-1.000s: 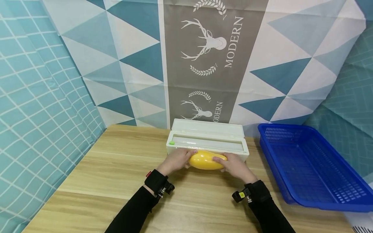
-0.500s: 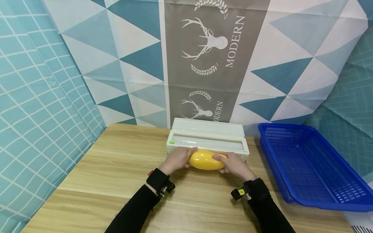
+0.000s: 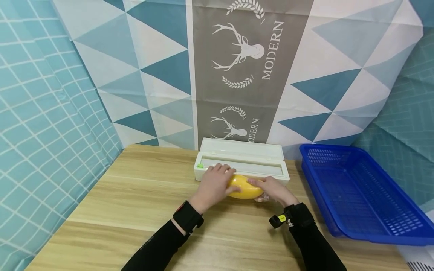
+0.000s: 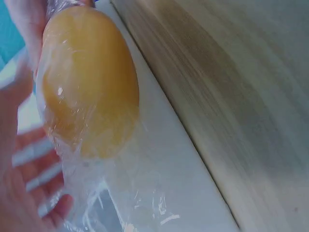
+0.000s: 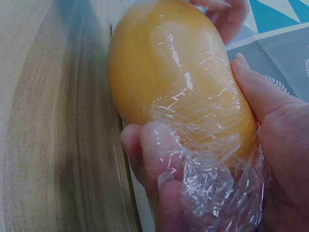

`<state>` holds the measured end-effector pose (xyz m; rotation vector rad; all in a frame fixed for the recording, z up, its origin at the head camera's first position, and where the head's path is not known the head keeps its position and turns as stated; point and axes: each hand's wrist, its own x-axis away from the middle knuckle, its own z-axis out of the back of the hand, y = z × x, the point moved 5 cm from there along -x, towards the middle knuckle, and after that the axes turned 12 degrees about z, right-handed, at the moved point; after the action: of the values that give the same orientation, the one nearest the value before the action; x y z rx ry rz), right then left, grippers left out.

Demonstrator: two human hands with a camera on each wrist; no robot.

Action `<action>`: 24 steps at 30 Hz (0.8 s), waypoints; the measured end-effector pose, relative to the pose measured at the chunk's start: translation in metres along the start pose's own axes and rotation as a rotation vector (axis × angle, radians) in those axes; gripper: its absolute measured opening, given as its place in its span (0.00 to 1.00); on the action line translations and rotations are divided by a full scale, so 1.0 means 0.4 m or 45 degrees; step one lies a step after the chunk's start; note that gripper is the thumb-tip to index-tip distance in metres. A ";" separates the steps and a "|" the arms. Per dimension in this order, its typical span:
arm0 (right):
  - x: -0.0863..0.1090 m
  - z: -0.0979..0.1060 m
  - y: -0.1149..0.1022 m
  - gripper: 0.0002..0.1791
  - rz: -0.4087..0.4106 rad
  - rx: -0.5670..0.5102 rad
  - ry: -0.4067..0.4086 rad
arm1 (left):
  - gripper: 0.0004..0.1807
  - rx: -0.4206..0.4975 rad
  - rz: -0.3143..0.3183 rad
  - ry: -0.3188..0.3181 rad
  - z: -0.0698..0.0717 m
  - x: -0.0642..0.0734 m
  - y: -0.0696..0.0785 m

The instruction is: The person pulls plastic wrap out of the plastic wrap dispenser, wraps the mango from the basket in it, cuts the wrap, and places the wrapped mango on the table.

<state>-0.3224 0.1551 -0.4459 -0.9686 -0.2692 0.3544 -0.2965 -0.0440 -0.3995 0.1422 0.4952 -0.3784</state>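
A glossy yellow mango-like fruit (image 3: 246,186), partly wrapped in clear cling film (image 5: 207,186), is held just in front of the white cling film dispenser (image 3: 242,165). My right hand (image 3: 273,189) grips its right end, thumb on one side and fingers curled round the bunched film, as the right wrist view shows. My left hand (image 3: 214,184) is at the other end with its fingers spread, overlapping the fruit in the head view. In the left wrist view the left fingers (image 4: 41,169) lie loose beside a sheet of film that trails from the fruit towards the dispenser.
The dispenser's lid (image 3: 242,147) stands raised against the patterned wall cloth (image 3: 162,75). A green slider (image 3: 200,165) sits at its left end. A blue plastic basket (image 3: 359,195) stands on the right of the wooden table (image 3: 135,210).
My left hand has let go of the fruit's left end and risen over it, its fingers opening towards the dispenser. The right hand keeps its grip in nearly the same place.
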 end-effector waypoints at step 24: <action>0.015 0.026 0.038 0.41 -0.083 -0.327 -0.025 | 0.43 0.030 -0.227 0.001 -0.028 0.008 0.024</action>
<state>-0.3235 0.1732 -0.4527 -1.2061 -0.3696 0.2739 -0.2951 -0.0334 -0.4103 0.1211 0.5058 -0.5588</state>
